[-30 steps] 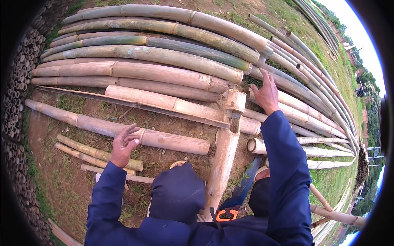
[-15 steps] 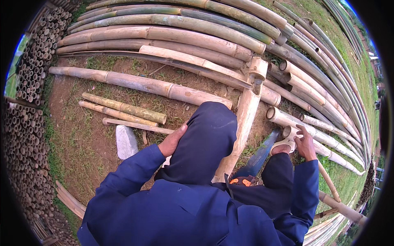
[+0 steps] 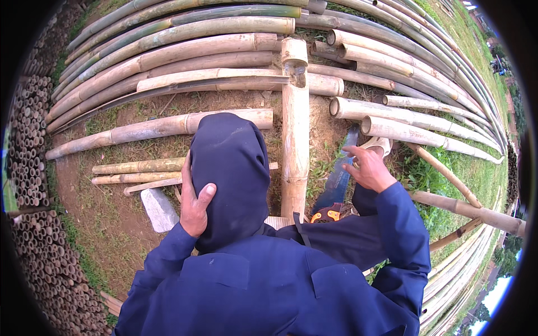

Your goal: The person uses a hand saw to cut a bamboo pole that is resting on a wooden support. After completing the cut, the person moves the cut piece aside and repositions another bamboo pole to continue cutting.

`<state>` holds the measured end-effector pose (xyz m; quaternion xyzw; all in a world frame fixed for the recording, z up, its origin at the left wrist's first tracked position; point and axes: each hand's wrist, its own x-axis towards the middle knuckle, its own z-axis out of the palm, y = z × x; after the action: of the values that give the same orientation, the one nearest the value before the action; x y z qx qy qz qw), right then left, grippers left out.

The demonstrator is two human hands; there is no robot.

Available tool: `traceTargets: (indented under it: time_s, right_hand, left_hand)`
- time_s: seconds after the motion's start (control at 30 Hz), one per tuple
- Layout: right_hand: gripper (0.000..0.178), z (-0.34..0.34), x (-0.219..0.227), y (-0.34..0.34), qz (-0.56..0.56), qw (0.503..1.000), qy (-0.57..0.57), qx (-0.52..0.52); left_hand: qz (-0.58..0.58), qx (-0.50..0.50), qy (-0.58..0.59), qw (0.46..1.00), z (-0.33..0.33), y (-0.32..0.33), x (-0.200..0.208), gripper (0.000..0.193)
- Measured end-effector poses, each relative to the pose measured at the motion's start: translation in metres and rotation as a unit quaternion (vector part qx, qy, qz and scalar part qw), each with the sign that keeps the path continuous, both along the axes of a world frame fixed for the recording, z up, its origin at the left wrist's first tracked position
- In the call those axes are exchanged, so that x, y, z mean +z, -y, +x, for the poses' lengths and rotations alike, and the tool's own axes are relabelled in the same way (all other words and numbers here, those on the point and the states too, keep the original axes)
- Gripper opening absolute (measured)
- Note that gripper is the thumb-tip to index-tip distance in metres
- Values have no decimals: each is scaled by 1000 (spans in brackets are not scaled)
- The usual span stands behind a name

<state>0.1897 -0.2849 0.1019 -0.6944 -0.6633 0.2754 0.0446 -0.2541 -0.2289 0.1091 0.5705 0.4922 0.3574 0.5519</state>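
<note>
Your right hand [image 3: 370, 169] hangs beside the blade of the saw [image 3: 336, 182], fingers bent and partly spread, with a narrow gap by the thumb and nothing visible in it; you cannot tell from here whether a fingertip touches the steel. Your left hand [image 3: 196, 201] lies against your knee [image 3: 230, 162], thumb set well apart from the fingers, holding no tool.

The saw lies on the ground between the pole [image 3: 295, 129] and your foot [image 3: 380, 147], its blade pointing away from you and its orange handle [image 3: 334, 215] close to your lap. Expect it to be light, with a thin blade that is springy sideways but stiff along its length. The teeth are too small to make out, so treat either edge as sharp and take hold by the handle, fingers wrapped fully round it.

The pole, notched near its far end, should be heavier and rigid; its smooth, rounded skin may slip, so grip it clear of the notch's edges.
</note>
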Motion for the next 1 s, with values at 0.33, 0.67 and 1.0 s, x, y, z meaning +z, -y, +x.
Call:
traceTargets:
  time_s: [0.33,0.67,1.0]
  right_hand:
    - [89,-163,-182,-177,83,984,120,97]
    - [54,-174,-280,-221,90,965,184,166]
    - [47,-166,-155,-208,211,925,205,241]
  left_hand:
    - [282,-14,-264,922,-9,-11,24,103]
    - [229,9,-201,952,-10,-23,28,94]
    - [211,-13,-149,966,-17,-20,26,93]
